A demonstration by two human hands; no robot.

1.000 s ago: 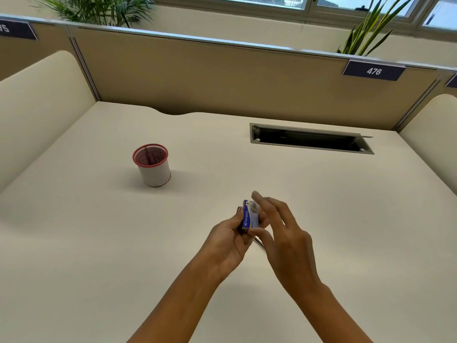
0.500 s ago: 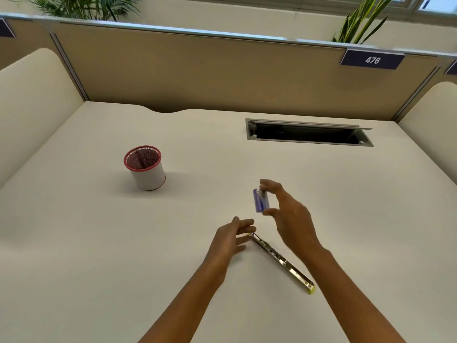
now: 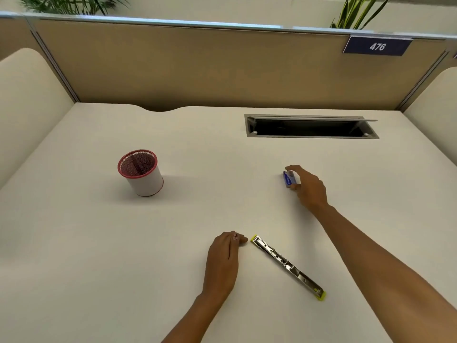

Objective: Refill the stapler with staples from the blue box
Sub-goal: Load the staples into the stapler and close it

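Observation:
The stapler (image 3: 288, 266) lies folded out flat on the desk, a long metal strip with yellow-green ends, running diagonally from centre to lower right. My left hand (image 3: 223, 259) rests on the desk just left of its upper end, fingers curled together and holding nothing. The small blue box (image 3: 288, 179) of staples is at the desk surface further back and to the right. My right hand (image 3: 308, 188) is stretched out over it, with forefinger and thumb pinching its two ends.
A red-rimmed white mesh pen cup (image 3: 141, 172) stands at the left. An open cable slot (image 3: 311, 127) is sunk into the desk at the back right. Beige partition panels (image 3: 185, 68) enclose the desk on three sides.
The blue box passed from both hands to my right hand alone, which carried it back and to the right down to the desk. My left hand dropped beside the stapler, now uncovered.

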